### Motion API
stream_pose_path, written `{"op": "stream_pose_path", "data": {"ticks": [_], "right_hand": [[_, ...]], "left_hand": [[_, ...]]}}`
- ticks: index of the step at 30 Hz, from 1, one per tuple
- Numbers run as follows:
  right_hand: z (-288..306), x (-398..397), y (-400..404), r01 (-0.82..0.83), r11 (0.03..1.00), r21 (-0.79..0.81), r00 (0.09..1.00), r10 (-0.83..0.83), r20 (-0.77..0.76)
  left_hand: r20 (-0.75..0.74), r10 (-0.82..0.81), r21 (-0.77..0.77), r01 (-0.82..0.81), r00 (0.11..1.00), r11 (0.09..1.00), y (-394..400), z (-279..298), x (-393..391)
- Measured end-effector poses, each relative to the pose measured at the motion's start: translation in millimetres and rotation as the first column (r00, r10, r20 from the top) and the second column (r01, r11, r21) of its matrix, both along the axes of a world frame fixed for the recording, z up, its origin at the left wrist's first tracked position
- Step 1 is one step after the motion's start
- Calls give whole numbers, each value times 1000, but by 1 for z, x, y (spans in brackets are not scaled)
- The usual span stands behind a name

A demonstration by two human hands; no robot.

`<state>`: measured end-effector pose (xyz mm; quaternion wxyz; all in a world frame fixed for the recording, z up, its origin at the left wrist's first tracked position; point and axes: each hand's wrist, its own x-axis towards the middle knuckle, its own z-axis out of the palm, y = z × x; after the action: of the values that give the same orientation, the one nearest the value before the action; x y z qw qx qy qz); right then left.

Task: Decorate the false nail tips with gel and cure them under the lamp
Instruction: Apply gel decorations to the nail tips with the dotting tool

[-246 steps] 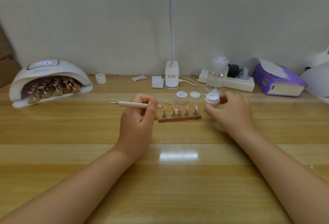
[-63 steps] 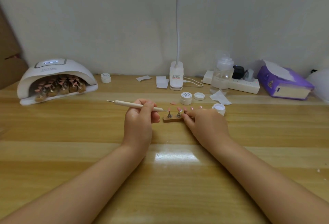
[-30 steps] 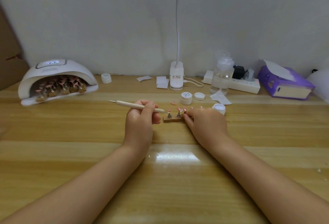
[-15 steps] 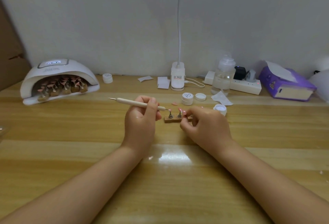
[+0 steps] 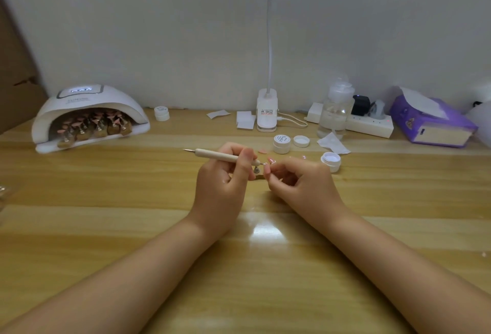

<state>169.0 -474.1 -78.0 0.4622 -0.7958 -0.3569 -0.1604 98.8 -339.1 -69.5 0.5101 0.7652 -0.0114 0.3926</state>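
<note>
Table (image 5: 79, 227): a wide wooden top carried everything; both forearms rested on it, which gave a steady base for fine work.
Curing lamp (image 5: 87, 115): it stood at the far left, display lit, with a row of finished tips on stands (image 5: 93, 127) inside. The next batch would have had to travel well across the table to reach it.
Left hand (image 5: 223, 185): its fingers were curled round the dotting tool (image 5: 220, 155), gripping it near the working end, which pointed right toward the tips. Good practice was probably to keep the heel of this hand planted and move only the fingers.
Right hand (image 5: 300, 185): its fingers were bent inward and pinching at the small stand, bracing it — most of the wooden base was hidden behind them, so the exact hold could not be made out.
Open gel pot (image 5: 330, 161): it sat just right of the right hand, its lid (image 5: 301, 141) off beside a closed pot (image 5: 281, 143).
Nail tips (image 5: 270, 161): the pink tips being decorated stood on metal pegs (image 5: 256, 169) between the two hands; the tool's point met one of them. A light touch seemed wise — the gel was probably still wet and would smear.
Loose tip (image 5: 263, 151): it lay flat just behind the hands.
</note>
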Motion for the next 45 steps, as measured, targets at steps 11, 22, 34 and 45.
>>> {"op": "stream_pose_path", "data": {"ticks": [11, 22, 34, 45], "right_hand": [[-1, 2, 0, 0, 1000, 0, 998, 0, 63], [1, -2, -1, 3, 1000, 23, 995, -6, 98], [1, 0, -1, -3, 1000, 14, 996, 1, 88], [0, -1, -1, -3, 1000, 24, 993, 0, 118]], "left_hand": [[13, 28, 64, -28, 1000, 998, 0, -1, 1], [16, 36, 73, -37, 999, 997, 1, -2, 2], [10, 35, 65, -36, 999, 997, 0, -2, 2], [-1, 38, 71, -38, 999, 997, 0, -2, 3]]}}
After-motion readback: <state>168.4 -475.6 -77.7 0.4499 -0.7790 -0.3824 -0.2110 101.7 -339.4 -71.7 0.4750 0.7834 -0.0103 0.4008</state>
